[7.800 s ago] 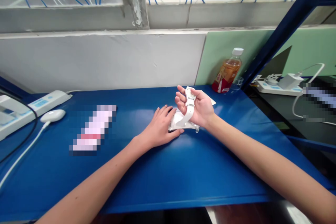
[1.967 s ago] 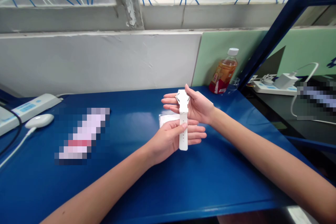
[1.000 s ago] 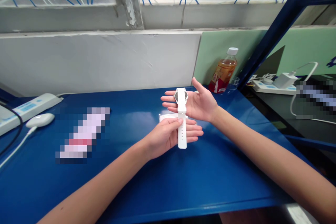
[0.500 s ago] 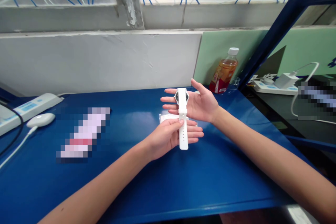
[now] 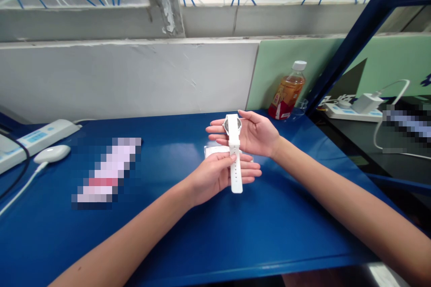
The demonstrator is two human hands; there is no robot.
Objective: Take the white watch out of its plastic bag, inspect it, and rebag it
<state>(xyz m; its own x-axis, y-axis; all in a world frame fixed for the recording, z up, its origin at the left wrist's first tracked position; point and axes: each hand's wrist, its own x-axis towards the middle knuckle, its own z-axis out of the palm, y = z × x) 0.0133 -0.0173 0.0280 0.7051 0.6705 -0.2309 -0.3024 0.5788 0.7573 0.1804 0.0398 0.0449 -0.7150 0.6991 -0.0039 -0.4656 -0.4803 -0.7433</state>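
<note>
A white wristwatch (image 5: 235, 132) hangs lengthwise across my two hands, its holed strap end pointing towards me. My left hand (image 5: 217, 172) pinches the strap between the thumb on top and the fingers underneath, which stretch to the right. Behind the watch case, my right hand (image 5: 257, 134) lies palm up with fingers extended to the left. The case lies over those fingers; whether they bear its weight I cannot tell. Partly hidden beneath my hands, a white packet with a clear edge (image 5: 210, 149) rests on the blue table (image 5: 215, 237).
A pixelated flat object (image 5: 109, 170) lies left of my hands. Farther left are a white power strip (image 5: 40, 139) and a white oval device with a cable (image 5: 53, 154). A drink bottle (image 5: 288, 92) stands at the back right, beside a blue metal post (image 5: 353, 31).
My right thumb has lowered towards the palm and its fingers have shifted slightly. The strap's free end has swung a little to the right. My left hand keeps its hold.
</note>
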